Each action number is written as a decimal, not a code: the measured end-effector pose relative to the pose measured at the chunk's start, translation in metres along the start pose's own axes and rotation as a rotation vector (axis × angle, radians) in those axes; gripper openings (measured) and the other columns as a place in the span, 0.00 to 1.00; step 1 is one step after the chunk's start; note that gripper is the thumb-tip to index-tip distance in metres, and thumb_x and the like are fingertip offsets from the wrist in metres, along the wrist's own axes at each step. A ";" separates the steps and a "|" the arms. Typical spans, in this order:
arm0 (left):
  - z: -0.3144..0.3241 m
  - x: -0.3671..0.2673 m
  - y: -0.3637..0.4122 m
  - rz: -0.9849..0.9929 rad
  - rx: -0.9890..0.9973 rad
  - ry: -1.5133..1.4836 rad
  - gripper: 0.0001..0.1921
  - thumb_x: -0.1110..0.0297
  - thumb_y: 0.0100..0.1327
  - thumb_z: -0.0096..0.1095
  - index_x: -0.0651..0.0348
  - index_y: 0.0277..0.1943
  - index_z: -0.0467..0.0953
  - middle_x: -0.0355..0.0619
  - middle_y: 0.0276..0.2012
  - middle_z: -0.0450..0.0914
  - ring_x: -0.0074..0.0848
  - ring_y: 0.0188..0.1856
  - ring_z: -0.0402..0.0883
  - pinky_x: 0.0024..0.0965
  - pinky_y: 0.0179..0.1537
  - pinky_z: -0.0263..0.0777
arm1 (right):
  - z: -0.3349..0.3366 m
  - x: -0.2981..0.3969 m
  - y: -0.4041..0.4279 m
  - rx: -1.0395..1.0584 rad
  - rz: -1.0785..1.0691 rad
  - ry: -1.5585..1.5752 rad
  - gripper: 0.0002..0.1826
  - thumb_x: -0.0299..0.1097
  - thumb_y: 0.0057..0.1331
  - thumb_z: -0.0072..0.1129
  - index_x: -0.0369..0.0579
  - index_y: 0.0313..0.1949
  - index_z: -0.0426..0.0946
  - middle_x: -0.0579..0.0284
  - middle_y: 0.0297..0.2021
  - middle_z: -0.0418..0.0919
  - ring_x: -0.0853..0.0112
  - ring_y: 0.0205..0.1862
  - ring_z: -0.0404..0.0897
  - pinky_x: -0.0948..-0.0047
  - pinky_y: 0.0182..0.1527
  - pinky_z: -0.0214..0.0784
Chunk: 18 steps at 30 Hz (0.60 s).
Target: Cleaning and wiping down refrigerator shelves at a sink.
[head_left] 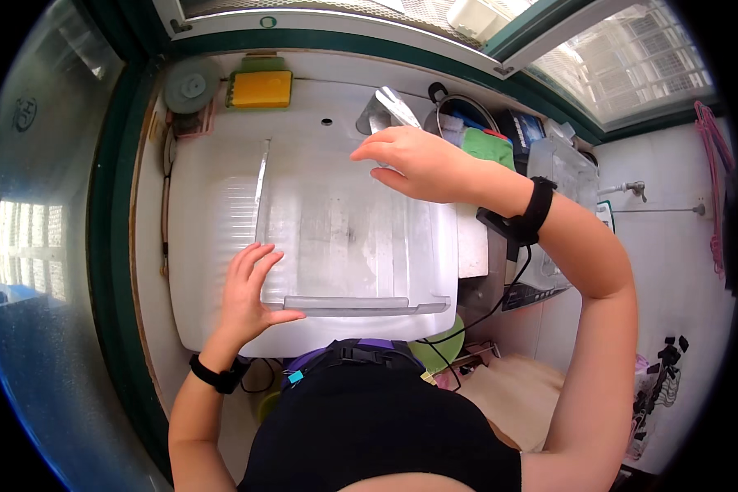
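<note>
A clear plastic drawer [338, 264] lies in the white sink basin [203, 246], its grey front rim towards me. My left hand [246, 292] wraps the drawer's near left corner, thumb along the front rim and fingers over the left side. Over the back right of the drawer hovers my right hand [412, 163], fingers bent and apart from the thumb. Just behind it rises a shiny metal faucet [393, 107], partly hidden by that hand. Whether the right fingers touch the faucet cannot be made out.
A yellow sponge [261, 89] sits in a green holder at the back left, beside a round grey lid [192, 86]. Right of the faucet stands a metal pot [467, 111] with cloths. Another clear plastic bin [559, 166] is farther right. A black cable [498, 310] hangs from my right wristband.
</note>
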<state>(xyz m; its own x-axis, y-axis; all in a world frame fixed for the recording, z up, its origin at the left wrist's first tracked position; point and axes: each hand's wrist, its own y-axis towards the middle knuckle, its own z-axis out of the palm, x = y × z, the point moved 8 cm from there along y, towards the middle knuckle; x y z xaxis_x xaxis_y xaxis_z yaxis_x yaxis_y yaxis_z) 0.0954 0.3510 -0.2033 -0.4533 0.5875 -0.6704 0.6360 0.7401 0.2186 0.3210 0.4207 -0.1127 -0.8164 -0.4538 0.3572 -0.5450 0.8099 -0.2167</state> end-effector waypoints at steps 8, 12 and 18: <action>-0.003 0.003 0.006 -0.028 -0.016 0.001 0.48 0.39 0.31 0.75 0.56 0.57 0.68 0.47 0.57 0.68 0.46 0.62 0.61 0.49 0.60 0.58 | 0.179 -0.021 0.095 0.312 0.096 0.421 0.24 0.32 0.62 0.50 0.35 0.56 0.66 0.45 0.53 0.72 0.56 0.58 0.69 0.64 0.58 0.62; -0.003 0.006 0.004 -0.052 -0.003 0.001 0.45 0.37 0.39 0.70 0.57 0.57 0.67 0.47 0.58 0.67 0.48 0.62 0.60 0.50 0.60 0.57 | 0.235 -0.061 0.131 0.364 0.346 0.697 0.23 0.32 0.62 0.50 0.35 0.55 0.67 0.49 0.50 0.74 0.62 0.53 0.73 0.66 0.53 0.66; -0.002 0.015 0.005 -0.128 -0.018 -0.111 0.33 0.46 0.55 0.62 0.59 0.58 0.66 0.49 0.60 0.66 0.50 0.63 0.60 0.50 0.61 0.57 | 0.267 -0.111 0.138 -0.348 1.003 1.438 0.20 0.32 0.63 0.48 0.38 0.54 0.68 0.58 0.45 0.75 0.75 0.43 0.73 0.73 0.41 0.68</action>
<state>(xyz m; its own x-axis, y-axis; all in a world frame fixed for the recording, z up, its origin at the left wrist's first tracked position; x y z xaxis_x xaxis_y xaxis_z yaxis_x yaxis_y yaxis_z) 0.0904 0.3640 -0.2114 -0.4573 0.4489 -0.7677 0.5660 0.8127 0.1381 0.2855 0.4840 -0.4254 0.1180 0.7075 0.6968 0.2234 0.6648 -0.7128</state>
